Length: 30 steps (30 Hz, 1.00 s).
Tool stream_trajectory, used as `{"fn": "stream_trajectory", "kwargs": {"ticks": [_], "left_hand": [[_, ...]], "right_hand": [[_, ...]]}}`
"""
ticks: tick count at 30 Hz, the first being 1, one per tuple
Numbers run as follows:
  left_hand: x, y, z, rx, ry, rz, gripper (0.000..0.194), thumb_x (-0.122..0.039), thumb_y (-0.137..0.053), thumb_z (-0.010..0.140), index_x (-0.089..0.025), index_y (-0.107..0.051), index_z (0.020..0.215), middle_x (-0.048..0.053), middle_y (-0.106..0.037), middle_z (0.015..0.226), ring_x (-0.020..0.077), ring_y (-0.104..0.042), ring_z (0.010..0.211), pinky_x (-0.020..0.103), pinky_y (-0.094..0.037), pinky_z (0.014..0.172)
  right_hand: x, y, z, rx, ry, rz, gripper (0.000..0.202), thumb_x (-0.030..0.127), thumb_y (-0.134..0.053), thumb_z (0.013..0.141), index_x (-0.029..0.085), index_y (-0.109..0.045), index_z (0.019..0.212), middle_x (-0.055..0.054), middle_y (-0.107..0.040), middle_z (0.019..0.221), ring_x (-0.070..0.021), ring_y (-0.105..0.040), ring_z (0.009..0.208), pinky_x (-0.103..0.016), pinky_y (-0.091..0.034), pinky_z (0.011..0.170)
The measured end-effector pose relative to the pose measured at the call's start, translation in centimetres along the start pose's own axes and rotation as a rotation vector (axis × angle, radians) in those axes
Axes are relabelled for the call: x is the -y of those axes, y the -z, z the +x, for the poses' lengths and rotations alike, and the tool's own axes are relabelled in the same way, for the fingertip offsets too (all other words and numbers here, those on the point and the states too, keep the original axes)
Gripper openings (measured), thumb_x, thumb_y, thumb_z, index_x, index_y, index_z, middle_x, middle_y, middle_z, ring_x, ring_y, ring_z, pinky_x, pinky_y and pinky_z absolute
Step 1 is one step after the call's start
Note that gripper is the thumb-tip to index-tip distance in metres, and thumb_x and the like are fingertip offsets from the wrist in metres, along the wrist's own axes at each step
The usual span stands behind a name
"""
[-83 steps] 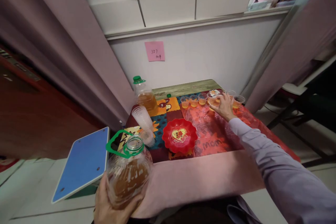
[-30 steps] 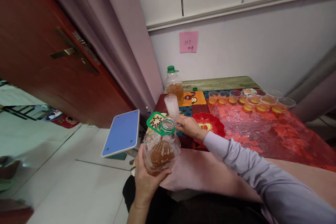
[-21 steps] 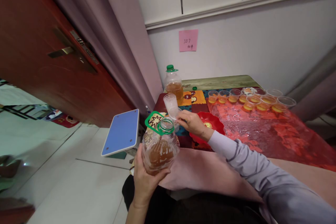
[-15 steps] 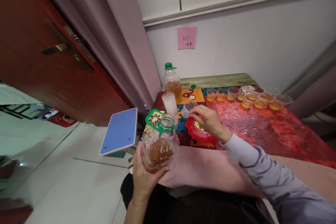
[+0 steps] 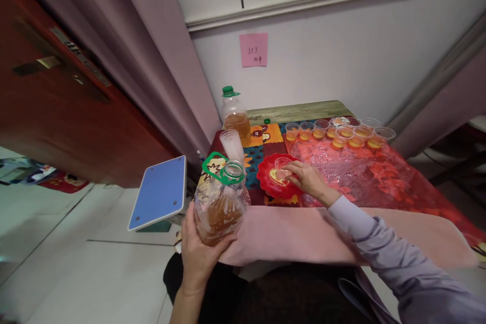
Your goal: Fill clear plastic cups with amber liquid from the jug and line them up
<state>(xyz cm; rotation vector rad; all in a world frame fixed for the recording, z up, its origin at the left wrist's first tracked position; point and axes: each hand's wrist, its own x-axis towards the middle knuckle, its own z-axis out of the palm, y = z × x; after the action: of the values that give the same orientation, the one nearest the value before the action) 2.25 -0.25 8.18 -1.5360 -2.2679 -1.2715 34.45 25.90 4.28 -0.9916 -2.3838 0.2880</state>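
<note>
My left hand (image 5: 205,250) is wrapped round the lower part of an uncapped clear jug (image 5: 222,212) with amber liquid inside and a green handle at its neck. The jug leans slightly at the table's near left corner. With closed fingers, my right hand (image 5: 306,177) holds a small clear plastic cup (image 5: 283,166) over the red scalloped plate (image 5: 266,182). Whether the cup touches the plate I cannot tell. Behind the jug's neck, a stack of clear cups (image 5: 232,144) tilts to the left.
A second jug (image 5: 237,121) with a green cap stands at the back left. Near it lies a loose green cap (image 5: 267,121). Several cups of yellow liquid (image 5: 343,137) line the far right of the table. A blue board (image 5: 159,190) stands left of the table.
My right hand has lowered the clear cup from beside the cup stack to over the red plate. My left hand still holds the jug. The view has shifted a little to the right.
</note>
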Motion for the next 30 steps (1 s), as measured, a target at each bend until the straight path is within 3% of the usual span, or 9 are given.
{"fn": "stream_trajectory", "kwargs": {"ticks": [3,7,9,11,14,17,19,23,30], "left_hand": [[0.0,0.0,0.1,0.001,-0.017,0.009,0.139,-0.092,-0.088,0.057,-0.015,-0.047,0.166,0.026,-0.063,0.155,0.0465,-0.064,0.142,0.063,-0.052,0.12],[0.0,-0.2,0.1,-0.002,-0.024,0.009,0.139,-0.092,-0.088,0.058,-0.015,-0.047,0.166,0.027,-0.062,0.156,0.0468,-0.064,0.142,0.063,-0.051,0.121],[0.0,-0.2,0.0,-0.001,-0.035,0.017,0.138,-0.091,-0.087,0.06,-0.015,-0.046,0.167,0.027,-0.062,0.156,0.0466,-0.064,0.143,0.063,-0.051,0.121],[0.0,-0.3,0.0,0.003,-0.061,0.032,0.136,-0.09,-0.087,0.063,-0.015,-0.044,0.168,0.028,-0.061,0.158,0.0461,-0.063,0.144,0.062,-0.051,0.122],[0.0,-0.3,-0.1,0.02,-0.104,0.057,0.134,-0.087,-0.087,0.067,-0.015,-0.041,0.17,0.028,-0.06,0.161,0.0454,-0.062,0.147,0.061,-0.05,0.123],[-0.1,-0.2,-0.1,0.033,-0.134,0.081,0.133,-0.087,-0.086,0.069,-0.017,-0.037,0.172,0.027,-0.058,0.164,0.0455,-0.06,0.15,0.062,-0.051,0.124],[-0.3,-0.1,-0.2,0.046,-0.154,0.106,0.133,-0.086,-0.085,0.071,-0.018,-0.035,0.173,0.027,-0.056,0.165,0.0458,-0.059,0.151,0.063,-0.051,0.123],[-0.8,-0.3,-0.2,0.078,-0.189,0.146,0.135,-0.085,-0.086,0.071,-0.019,-0.033,0.175,0.028,-0.056,0.166,0.0465,-0.059,0.151,0.063,-0.052,0.122],[-2.3,-0.7,0.5,0.169,-0.147,0.032,0.138,-0.079,-0.098,0.057,-0.022,-0.045,0.171,0.025,-0.057,0.167,0.0491,-0.055,0.154,0.069,-0.041,0.13]], "right_hand": [[0.2,0.8,-0.4,-0.043,-0.035,0.006,0.043,0.032,-0.073,0.102,0.029,-0.075,0.145,-0.013,-0.08,0.138,-0.0328,-0.082,0.108,-0.043,-0.068,0.083],[1.2,1.1,-0.3,-0.201,-0.09,0.101,0.047,0.045,-0.073,0.103,0.026,-0.073,0.146,-0.015,-0.078,0.142,-0.0371,-0.078,0.125,-0.052,-0.068,0.099],[2.7,0.7,-0.1,-0.342,-0.134,0.215,0.05,0.051,-0.072,0.102,0.025,-0.072,0.145,-0.017,-0.079,0.137,-0.0366,-0.078,0.12,-0.054,-0.067,0.101],[4.9,0.0,0.2,-0.423,-0.173,0.402,0.048,0.056,-0.071,0.103,0.026,-0.072,0.14,-0.016,-0.081,0.124,-0.0327,-0.08,0.102,-0.052,-0.068,0.095],[9.0,-2.0,0.6,-0.245,-0.127,0.828,0.053,0.067,-0.073,0.1,0.03,-0.071,0.138,-0.013,-0.08,0.116,-0.0285,-0.079,0.092,-0.045,-0.069,0.085],[12.6,-4.6,0.7,0.102,-0.019,1.307,0.091,0.084,-0.079,0.087,0.03,-0.057,0.157,-0.015,-0.073,0.143,-0.0338,-0.076,0.12,-0.047,-0.067,0.096],[14.0,-6.4,0.6,0.229,0.016,1.507,0.112,0.089,-0.083,0.078,0.03,-0.047,0.166,-0.017,-0.062,0.16,-0.0391,-0.066,0.142,-0.054,-0.058,0.114],[14.1,-8.4,0.3,0.249,-0.04,1.653,0.127,0.088,-0.091,0.066,0.03,-0.043,0.168,-0.017,-0.048,0.175,-0.0426,-0.043,0.165,-0.059,-0.032,0.136],[12.8,-6.9,0.0,0.204,-0.1,1.761,0.112,0.085,-0.095,0.063,0.031,-0.06,0.154,-0.014,-0.055,0.169,-0.0432,-0.047,0.162,-0.061,-0.038,0.133]]}}
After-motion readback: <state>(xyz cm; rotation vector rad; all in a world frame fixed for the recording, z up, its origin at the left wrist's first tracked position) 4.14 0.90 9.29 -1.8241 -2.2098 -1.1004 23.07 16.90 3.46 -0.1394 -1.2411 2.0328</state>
